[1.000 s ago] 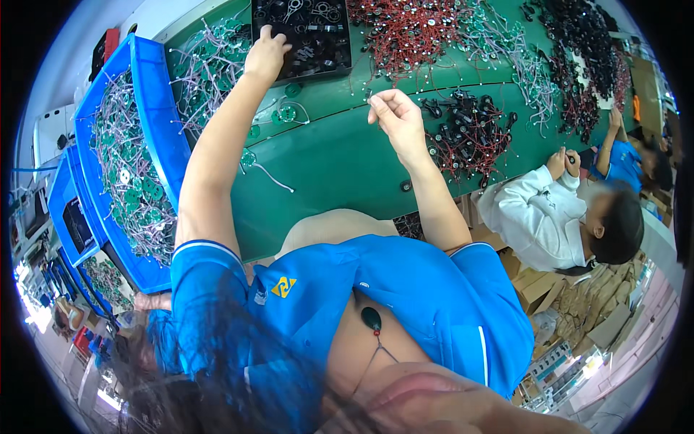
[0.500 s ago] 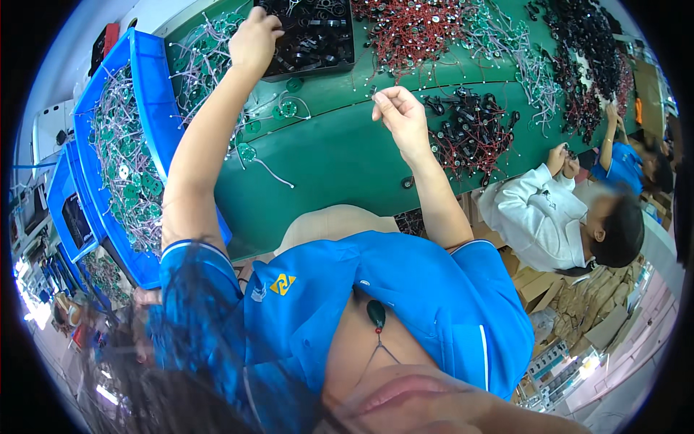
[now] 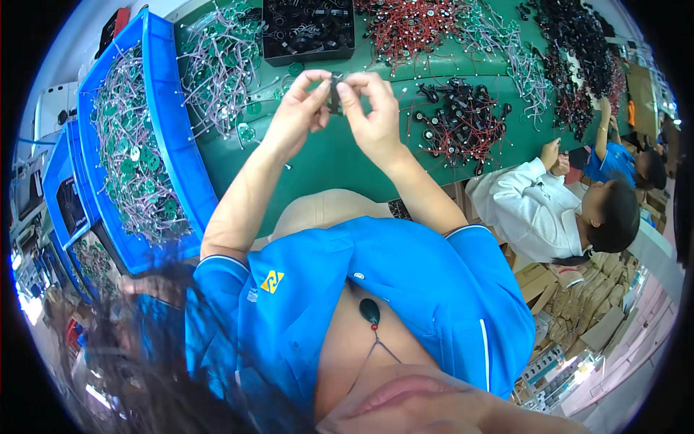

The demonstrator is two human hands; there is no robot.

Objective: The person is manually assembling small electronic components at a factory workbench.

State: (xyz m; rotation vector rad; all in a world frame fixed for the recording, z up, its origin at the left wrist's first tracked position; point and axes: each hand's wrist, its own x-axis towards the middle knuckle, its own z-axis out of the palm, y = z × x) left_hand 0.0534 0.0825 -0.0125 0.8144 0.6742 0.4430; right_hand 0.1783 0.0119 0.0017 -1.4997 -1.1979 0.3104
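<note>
Left hand (image 3: 293, 117) has joined right hand (image 3: 377, 121), fingers (image 3: 351, 101) pinching a narrow dark piece (image 3: 334, 95).

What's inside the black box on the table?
The black box holds jumbled small black parts. The top ones cover whatever lies beneath; the picture's edge cuts off the box's far end.

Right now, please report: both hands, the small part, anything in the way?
Left hand and right hand close together. Both at small dark part, fingertips pinched; its details unclear. Black box beyond, not in the way.
</note>
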